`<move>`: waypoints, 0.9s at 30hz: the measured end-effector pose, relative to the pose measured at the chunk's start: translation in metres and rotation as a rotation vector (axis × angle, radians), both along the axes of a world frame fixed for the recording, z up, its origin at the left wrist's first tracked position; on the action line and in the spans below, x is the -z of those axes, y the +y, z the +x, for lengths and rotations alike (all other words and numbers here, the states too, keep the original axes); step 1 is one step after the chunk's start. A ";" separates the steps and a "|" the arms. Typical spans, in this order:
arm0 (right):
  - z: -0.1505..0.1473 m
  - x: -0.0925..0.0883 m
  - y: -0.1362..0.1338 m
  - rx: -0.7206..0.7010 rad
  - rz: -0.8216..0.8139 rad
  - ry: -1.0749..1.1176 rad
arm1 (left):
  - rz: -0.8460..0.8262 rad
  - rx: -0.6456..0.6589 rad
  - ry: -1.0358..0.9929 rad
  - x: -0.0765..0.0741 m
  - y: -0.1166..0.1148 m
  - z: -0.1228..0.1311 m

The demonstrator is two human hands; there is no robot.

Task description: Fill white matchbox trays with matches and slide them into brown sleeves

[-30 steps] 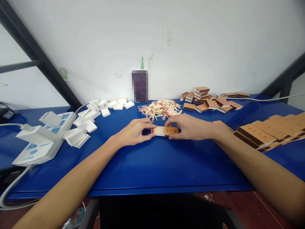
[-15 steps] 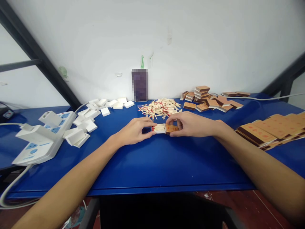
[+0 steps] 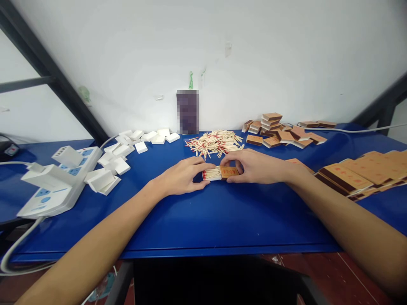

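In the middle of the blue table (image 3: 197, 220) lies a matchbox, its white inner tray (image 3: 212, 173) filled with red-headed matches and partly slid out of the orange-brown sleeve (image 3: 229, 172). My left hand (image 3: 182, 176) pinches the tray's left end between thumb and fingers. With thumb and fingers on the sleeve's long sides, my right hand (image 3: 252, 166) grips it from the right. A heap of loose matches (image 3: 214, 142) is just behind the box.
White empty trays (image 3: 119, 150) are scattered to the left, beside a power strip (image 3: 63, 186) with plugs and cables. Assembled-looking matchbox sleeves (image 3: 280, 133) are piled at the back right; flat overlapping ones (image 3: 362, 173) lie nearer. A blurred dark object (image 3: 188, 112) leans on the wall.
The view has shifted slightly. Both hands stay on the matchbox, with the tray still partly out; the visible matches lie a little more askew.
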State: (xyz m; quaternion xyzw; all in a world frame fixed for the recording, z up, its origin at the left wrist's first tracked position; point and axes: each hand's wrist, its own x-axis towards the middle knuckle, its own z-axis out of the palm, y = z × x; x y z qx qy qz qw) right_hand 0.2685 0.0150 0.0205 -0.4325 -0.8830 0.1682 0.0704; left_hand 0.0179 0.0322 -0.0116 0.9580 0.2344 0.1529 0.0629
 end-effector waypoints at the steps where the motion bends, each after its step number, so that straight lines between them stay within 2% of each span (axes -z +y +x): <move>1: 0.000 0.000 0.000 0.002 -0.001 0.001 | -0.006 0.007 -0.011 0.001 0.000 0.000; 20: 0.002 0.002 0.001 -0.004 -0.023 0.020 | -0.033 0.075 -0.053 0.004 0.000 0.002; 27: 0.001 0.001 0.001 0.004 -0.066 0.015 | -0.065 0.058 -0.027 0.002 0.000 0.002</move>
